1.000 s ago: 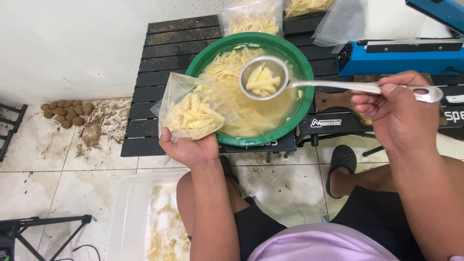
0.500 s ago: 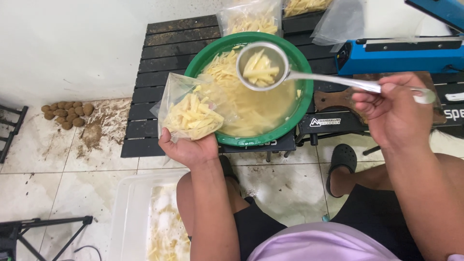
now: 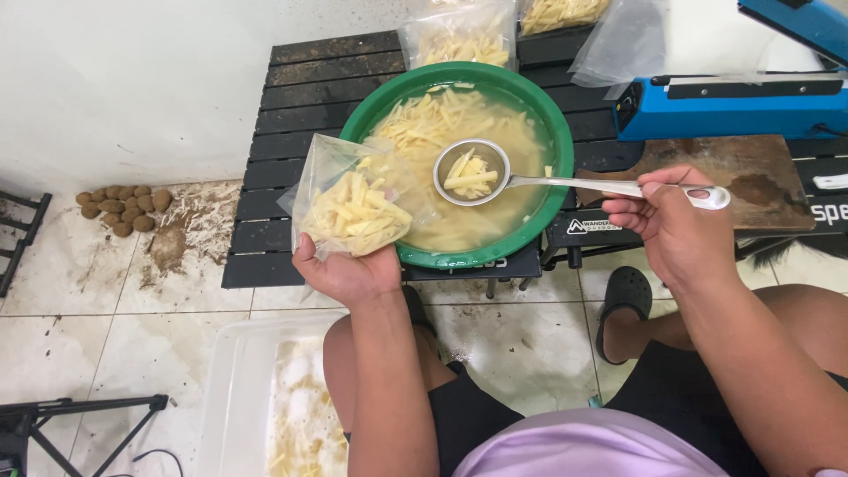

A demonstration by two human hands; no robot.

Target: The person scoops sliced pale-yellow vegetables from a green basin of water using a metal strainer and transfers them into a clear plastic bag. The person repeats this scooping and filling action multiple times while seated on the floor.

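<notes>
Over green basin (image 3: pixel 371 110), ladle (image 3: pixel 473 173) beside bag (image 3: pixel 353 208)

A single head-worn camera is looking steeply down over the seated person's lap, facing forward toward the white wall beyond the green basin (image 3: pixel 556 132). It is sitting close, with the basin filling the upper middle of the frame and the tiled floor showing nearer the viewer. No second view is sharing the scene.
</notes>
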